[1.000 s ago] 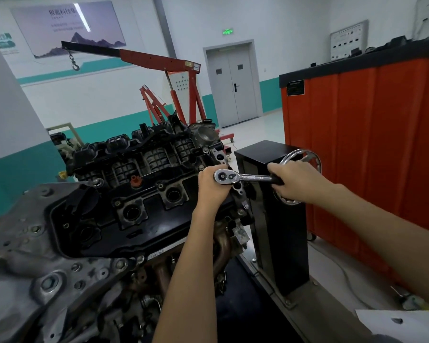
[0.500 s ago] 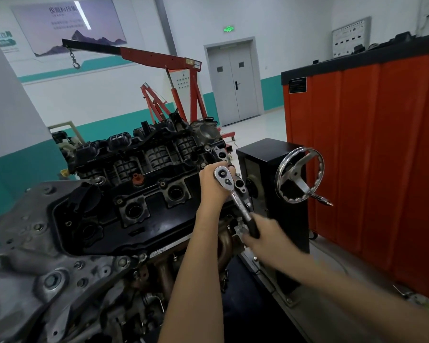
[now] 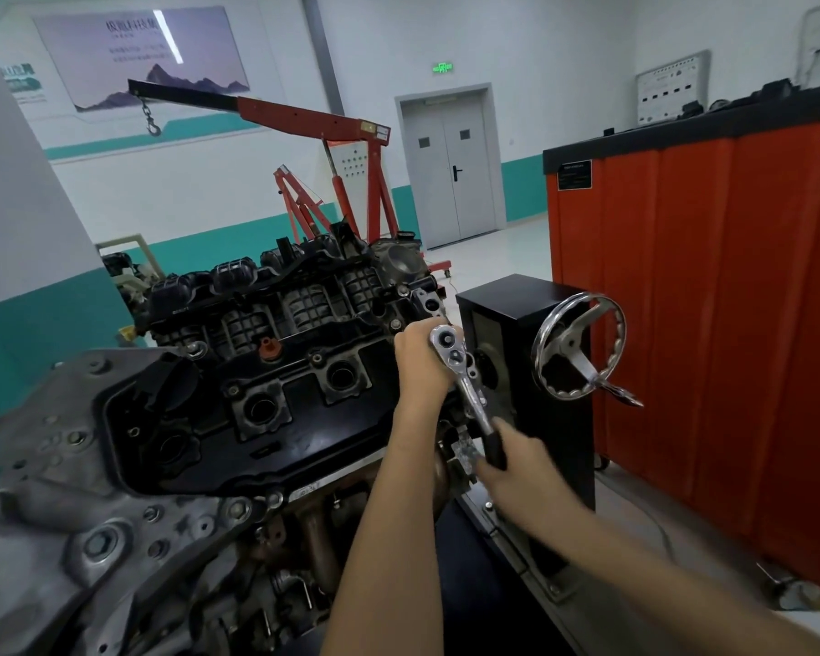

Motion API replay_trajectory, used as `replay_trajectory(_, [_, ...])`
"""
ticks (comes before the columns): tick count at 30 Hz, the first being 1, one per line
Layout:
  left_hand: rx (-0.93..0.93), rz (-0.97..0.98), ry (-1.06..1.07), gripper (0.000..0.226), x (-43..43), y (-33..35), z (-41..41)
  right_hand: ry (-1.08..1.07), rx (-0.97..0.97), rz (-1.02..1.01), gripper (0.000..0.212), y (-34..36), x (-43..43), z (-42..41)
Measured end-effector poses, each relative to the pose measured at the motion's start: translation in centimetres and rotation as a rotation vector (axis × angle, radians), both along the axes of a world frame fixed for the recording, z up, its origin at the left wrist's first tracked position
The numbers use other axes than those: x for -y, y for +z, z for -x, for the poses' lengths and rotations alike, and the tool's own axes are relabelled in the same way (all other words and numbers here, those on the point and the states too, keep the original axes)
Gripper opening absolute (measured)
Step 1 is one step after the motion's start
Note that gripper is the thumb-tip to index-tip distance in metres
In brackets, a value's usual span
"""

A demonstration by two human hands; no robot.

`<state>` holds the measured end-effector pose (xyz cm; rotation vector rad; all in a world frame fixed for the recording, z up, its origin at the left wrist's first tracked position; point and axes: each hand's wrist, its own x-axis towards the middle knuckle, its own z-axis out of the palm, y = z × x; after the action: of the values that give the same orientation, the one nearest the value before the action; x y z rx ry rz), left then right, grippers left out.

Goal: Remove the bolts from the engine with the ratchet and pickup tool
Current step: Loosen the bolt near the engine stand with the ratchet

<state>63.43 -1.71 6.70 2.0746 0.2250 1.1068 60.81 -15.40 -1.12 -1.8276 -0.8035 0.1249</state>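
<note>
A chrome, black-handled ratchet [image 3: 468, 390] slanted off the dark engine [image 3: 280, 400], left grip [image 3: 420, 364] clasping its head, right grip [image 3: 514, 466] clenched on its handle.

Bright, even indoor light; wide-angle bending at edges; right hand [image 3: 512, 461] motion-blurred.

At the engine's [image 3: 304, 419] right end my left hand [image 3: 420, 366] holds the ratchet [image 3: 467, 390] head, my right hand [image 3: 517, 471] its handle nearer me, with the stand [image 3: 507, 295] to the right and the hoist [image 3: 304, 111] behind.
</note>
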Motion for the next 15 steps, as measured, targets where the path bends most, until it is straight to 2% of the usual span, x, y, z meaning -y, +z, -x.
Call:
replay_trajectory(2, [0.035, -0.006, -0.026, 0.047, 0.0, -0.2, 0.0, 0.017, -0.112, -0.128, 0.021, -0.5, -1.8, 1.9])
replay_trajectory(5, [0.042, -0.005, -0.04, 0.05, -0.7, -0.5, 0.0, 0.037, -0.057, -0.048, 0.02, 0.0, -1.5, 1.4])
replay_trajectory(7, [0.021, -0.044, -0.032, 0.054, -0.9, -0.6, 0.0, 0.065, 0.059, 0.103, 0.021, 0.9, 0.7, -1.1])
replay_trajectory(10, [-0.03, -0.105, -0.055, 0.036, -1.2, -0.4, 0.0, 0.071, 0.384, 0.397, 0.013, 4.3, 3.6, -6.4])
replay_trajectory(12, [-0.028, -0.132, -0.066, 0.05, -1.4, -0.4, 0.1, -0.008, 0.67, 0.583, 0.01, 7.1, 4.2, -8.9])
replay_trajectory(13, [-0.023, -0.135, -0.063, 0.053, -1.5, -0.4, 0.1, -0.046, 0.767, 0.626, 0.01, 8.0, 4.1, -9.5])
replay_trajectory(15, [0.006, -0.083, -0.049, 0.051, -1.5, -0.3, 0.0, -0.079, 0.79, 0.628, 0.015, 8.0, 3.5, -9.4])
